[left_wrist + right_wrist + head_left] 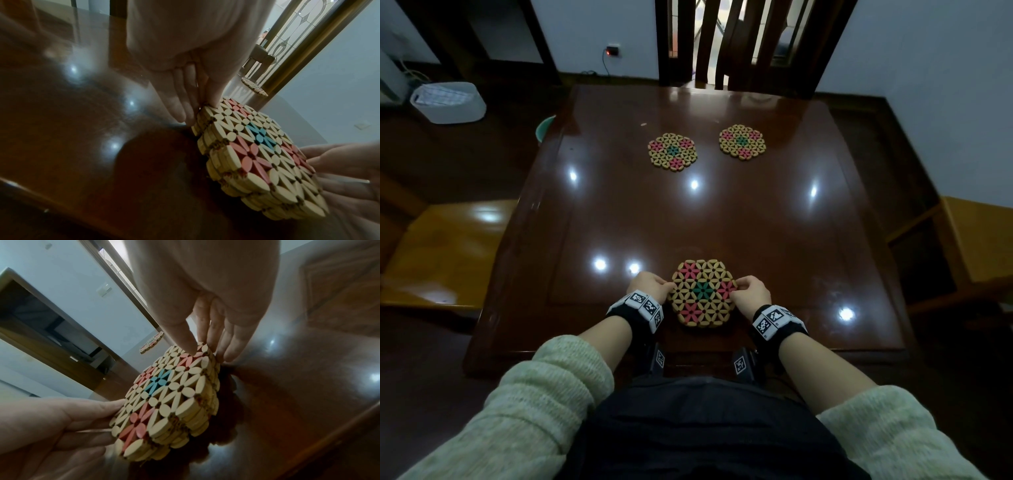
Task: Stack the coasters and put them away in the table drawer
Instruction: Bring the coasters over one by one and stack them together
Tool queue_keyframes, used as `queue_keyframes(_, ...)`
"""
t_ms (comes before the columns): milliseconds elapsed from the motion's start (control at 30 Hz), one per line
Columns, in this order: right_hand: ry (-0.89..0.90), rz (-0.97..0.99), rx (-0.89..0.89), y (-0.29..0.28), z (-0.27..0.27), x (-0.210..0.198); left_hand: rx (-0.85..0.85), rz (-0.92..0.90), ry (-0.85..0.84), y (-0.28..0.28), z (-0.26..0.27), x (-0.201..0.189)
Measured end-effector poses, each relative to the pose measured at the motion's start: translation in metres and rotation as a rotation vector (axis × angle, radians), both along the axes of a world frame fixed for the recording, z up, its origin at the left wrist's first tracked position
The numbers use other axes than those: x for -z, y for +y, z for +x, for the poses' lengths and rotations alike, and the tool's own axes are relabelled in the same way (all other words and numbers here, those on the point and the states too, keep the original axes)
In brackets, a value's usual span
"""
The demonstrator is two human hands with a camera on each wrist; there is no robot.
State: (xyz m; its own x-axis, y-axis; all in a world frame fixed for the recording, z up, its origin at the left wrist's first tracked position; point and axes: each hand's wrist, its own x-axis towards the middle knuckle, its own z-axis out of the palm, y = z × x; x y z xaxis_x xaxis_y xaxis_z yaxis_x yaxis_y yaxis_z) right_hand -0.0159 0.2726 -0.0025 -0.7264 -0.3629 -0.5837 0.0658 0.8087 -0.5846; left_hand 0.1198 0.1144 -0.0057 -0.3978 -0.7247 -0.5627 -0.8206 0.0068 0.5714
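Observation:
A stack of hexagonal bamboo coasters (702, 296) with pink and teal flowers lies on the dark glossy table (722, 222) near its front edge. My left hand (650, 286) pinches the stack's left edge (261, 155), thumb on top and fingers (183, 113) down the side. On the opposite edge (170, 395) my right hand (751, 291) pinches the same way, its thumb (190, 347) on a pink flower. Two single coasters lie apart at the far side, one left (672, 151) and one right (742, 142). No drawer shows.
A dark wooden chair (739, 44) stands against the table's far edge. Wooden stools flank the table on the left (448, 246) and right (979, 240). A white basket (448, 101) and a green bowl (546, 128) are on the floor at the far left.

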Motion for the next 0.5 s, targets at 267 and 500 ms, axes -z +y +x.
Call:
queue_keyframes(267,-0.063,0.009,-0.012,-0.0016,-0.0024,-0.0008,-0.008,-0.002,-0.028,0.0016,-0.0016,-0.0012)
queue_keyframes(500,-0.154,0.039,-0.034,-0.0055,-0.0055,-0.0064,-0.047,0.061,-0.002,0.0019,-0.0038,0.0003)
